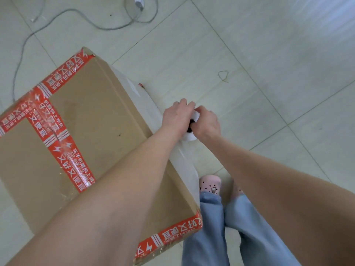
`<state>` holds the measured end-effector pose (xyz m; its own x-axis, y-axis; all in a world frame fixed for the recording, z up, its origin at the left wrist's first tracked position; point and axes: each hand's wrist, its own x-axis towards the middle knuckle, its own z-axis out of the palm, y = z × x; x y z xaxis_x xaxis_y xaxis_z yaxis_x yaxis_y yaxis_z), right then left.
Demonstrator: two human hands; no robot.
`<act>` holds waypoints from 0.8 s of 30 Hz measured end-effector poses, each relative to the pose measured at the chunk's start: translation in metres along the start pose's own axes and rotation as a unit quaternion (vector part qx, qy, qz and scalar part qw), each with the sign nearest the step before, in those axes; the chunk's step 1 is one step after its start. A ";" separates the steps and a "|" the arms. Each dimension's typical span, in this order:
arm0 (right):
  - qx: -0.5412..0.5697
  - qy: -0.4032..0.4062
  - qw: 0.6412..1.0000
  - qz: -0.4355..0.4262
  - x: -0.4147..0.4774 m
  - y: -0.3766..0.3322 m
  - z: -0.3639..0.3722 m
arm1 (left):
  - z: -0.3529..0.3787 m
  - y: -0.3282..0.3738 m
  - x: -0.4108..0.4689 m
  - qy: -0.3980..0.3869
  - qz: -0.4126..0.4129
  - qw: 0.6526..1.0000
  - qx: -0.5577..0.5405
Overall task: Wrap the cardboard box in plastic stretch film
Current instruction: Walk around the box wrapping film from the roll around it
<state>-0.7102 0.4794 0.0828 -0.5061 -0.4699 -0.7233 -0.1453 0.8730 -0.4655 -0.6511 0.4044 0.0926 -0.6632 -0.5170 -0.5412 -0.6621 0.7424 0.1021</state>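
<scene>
A large cardboard box [92, 120] sealed with red printed tape stands on the tiled floor at the left. Clear stretch film [184, 166] lies against its right side, running from the far corner down towards my feet. A white roll of stretch film [189, 138] stands upright beside that side of the box. My left hand [176, 116] grips the top of the roll from the left. My right hand [206, 123] grips it from the right, fingers curled over its end. Both hands hide most of the roll.
A grey cable [76, 18] loops over the floor behind the box, leading to a white plug [139, 1] at the top. A rubber band [223, 75] lies on a tile to the right. My feet in pink shoes [210, 184] stand close to the box's near right corner.
</scene>
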 end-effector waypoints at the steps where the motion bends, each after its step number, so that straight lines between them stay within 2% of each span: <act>1: -0.027 -0.002 0.999 -0.019 0.001 -0.003 -0.003 | -0.001 -0.003 0.002 0.002 -0.003 1.000 0.001; 3: -0.087 -0.002 0.994 -0.065 0.003 -0.010 -0.010 | -0.002 -0.010 0.005 0.005 -0.028 0.999 -0.016; 6: -0.166 0.006 0.972 -0.166 0.012 -0.027 -0.010 | -0.004 -0.026 0.010 0.010 -0.108 0.991 -0.083; 9: -0.181 0.018 0.958 -0.221 0.022 -0.046 -0.002 | -0.008 -0.045 0.018 0.020 -0.189 0.974 -0.122; 11: -0.155 0.013 0.973 -0.170 0.026 -0.050 0.005 | -0.010 -0.055 0.019 0.014 -0.231 0.962 -0.142; 13: -0.072 -0.009 0.996 -0.051 0.031 -0.050 0.007 | -0.011 -0.059 0.019 0.007 -0.255 0.954 -0.156; 14: -0.021 -0.024 0.999 0.001 0.033 -0.051 0.007 | -0.012 -0.059 0.020 0.008 -0.257 0.953 -0.159; 16: 0.027 -0.043 0.998 0.030 0.035 -0.052 0.010 | -0.015 -0.058 0.026 0.020 -0.227 0.962 -0.148; 20: 0.010 -0.012 1.000 -0.020 0.043 -0.066 0.007 | -0.026 -0.058 0.042 0.030 -0.142 0.986 -0.079; 24: -0.122 -0.018 0.984 -0.126 0.067 -0.093 -0.007 | -0.029 -0.064 0.056 0.062 -0.138 0.986 -0.073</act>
<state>-0.7368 0.3679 0.0813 -0.3983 -0.6767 -0.6192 -0.4655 0.7308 -0.4993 -0.6560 0.3150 0.0801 -0.4825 -0.7453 -0.4601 -0.8603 0.5019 0.0891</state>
